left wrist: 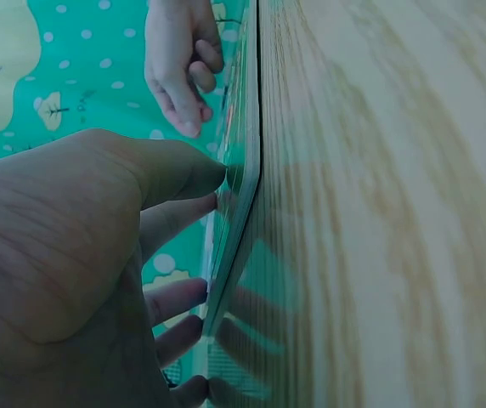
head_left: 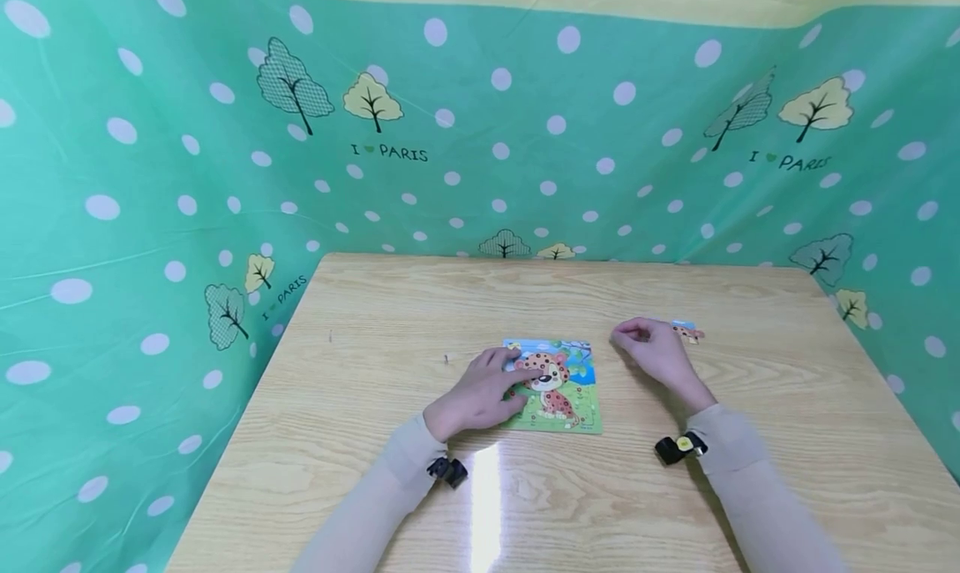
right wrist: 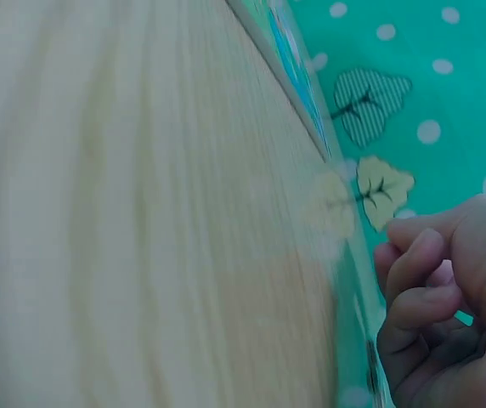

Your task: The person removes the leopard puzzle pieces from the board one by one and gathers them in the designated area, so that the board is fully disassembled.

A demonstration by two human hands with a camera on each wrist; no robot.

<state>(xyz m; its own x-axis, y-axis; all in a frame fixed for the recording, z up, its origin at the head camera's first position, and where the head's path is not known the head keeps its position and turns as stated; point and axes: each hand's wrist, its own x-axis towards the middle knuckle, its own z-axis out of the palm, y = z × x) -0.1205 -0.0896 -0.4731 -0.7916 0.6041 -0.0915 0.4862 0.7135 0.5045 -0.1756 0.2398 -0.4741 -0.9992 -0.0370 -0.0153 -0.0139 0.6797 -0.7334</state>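
A square picture puzzle [head_left: 558, 402] lies flat on the wooden table, showing a spotted leopard cub on green grass under blue sky. My left hand [head_left: 483, 394] rests on its left part with fingers spread, covering some of the picture. In the left wrist view, the thumb and fingertips of the left hand [left wrist: 81, 246] touch the board's face and edge. My right hand [head_left: 656, 352] hovers right of the board, fingers curled and thumb near the index finger. Nothing shows in the right hand's [right wrist: 438, 297] grasp. Just beyond it lie loose puzzle pieces [head_left: 686, 333], partly hidden.
The pale wooden table [head_left: 360, 331] reaches back to a green dotted curtain [head_left: 480, 156] printed with trees. A small dark mark [head_left: 446, 359] shows left of the board. Black straps with small devices [head_left: 681, 446] sit at both wrists.
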